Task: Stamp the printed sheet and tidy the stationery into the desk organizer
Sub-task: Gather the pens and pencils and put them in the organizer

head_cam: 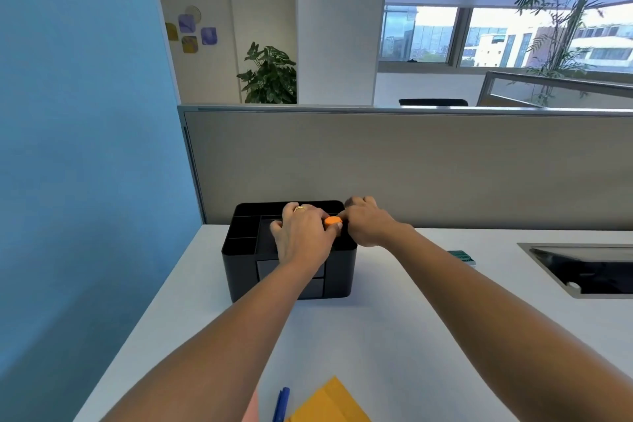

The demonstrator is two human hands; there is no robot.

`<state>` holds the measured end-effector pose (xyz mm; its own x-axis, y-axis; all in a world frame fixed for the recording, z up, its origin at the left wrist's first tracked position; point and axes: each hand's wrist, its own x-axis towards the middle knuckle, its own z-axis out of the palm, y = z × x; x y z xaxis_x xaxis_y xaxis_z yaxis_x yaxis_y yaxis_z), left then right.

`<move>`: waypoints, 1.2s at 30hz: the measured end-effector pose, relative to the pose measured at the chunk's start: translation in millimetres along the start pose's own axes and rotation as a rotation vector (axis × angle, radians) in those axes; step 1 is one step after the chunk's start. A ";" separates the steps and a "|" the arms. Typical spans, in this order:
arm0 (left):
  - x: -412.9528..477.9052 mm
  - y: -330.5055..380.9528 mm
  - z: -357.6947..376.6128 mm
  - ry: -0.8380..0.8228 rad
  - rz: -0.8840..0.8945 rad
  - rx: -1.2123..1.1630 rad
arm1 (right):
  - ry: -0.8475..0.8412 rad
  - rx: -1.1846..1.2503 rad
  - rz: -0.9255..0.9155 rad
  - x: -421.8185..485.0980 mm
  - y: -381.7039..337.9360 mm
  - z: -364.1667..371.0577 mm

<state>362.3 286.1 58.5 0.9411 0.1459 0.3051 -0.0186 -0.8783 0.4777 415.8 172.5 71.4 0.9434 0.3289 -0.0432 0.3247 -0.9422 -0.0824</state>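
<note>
A black desk organizer (246, 250) with several top compartments and front drawers stands at the back left of the white desk. Both my hands hover over its top. My left hand (301, 236) pinches a small round orange object (331, 221), probably a stamp, between thumb and fingers above the organizer's right side. My right hand (368, 221) is curled right beside it, fingers touching or nearly touching the orange piece; its fingertips are hidden, so its hold is unclear. No printed sheet is visible.
A blue pen (281, 404), a yellow envelope (330, 402) and a pink sheet edge (253, 411) lie at the desk's near edge. A green-patterned small item (462, 256) lies right of the organizer. A recessed cable tray (582, 271) sits at the right. A beige partition (411, 164) backs the desk.
</note>
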 end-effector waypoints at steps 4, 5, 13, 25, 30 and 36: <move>2.3 -0.9 2.9 -0.042 -0.018 0.093 | 0.017 0.067 -0.010 -3.0 3.4 1.8; 2.9 -0.2 3.4 -0.047 -0.021 0.108 | 0.024 0.083 -0.014 -3.8 4.3 2.5; 10.0 5.0 2.2 -0.060 0.109 0.361 | 0.052 0.122 -0.020 -6.6 5.8 4.0; 14.9 0.1 10.2 -0.143 0.154 0.347 | 0.067 0.155 -0.004 -6.2 10.7 14.2; 14.0 -5.4 7.7 -0.112 0.104 0.202 | 0.094 0.177 -0.006 -12.0 10.3 15.8; 0.6 -11.7 -8.6 -0.094 0.091 0.171 | 0.148 0.253 -0.008 -29.8 6.2 13.0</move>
<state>360.1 300.4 60.2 0.9657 0.0261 0.2583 -0.0553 -0.9514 0.3029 388.8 157.6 59.3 0.9466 0.3055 0.1030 0.3222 -0.8877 -0.3289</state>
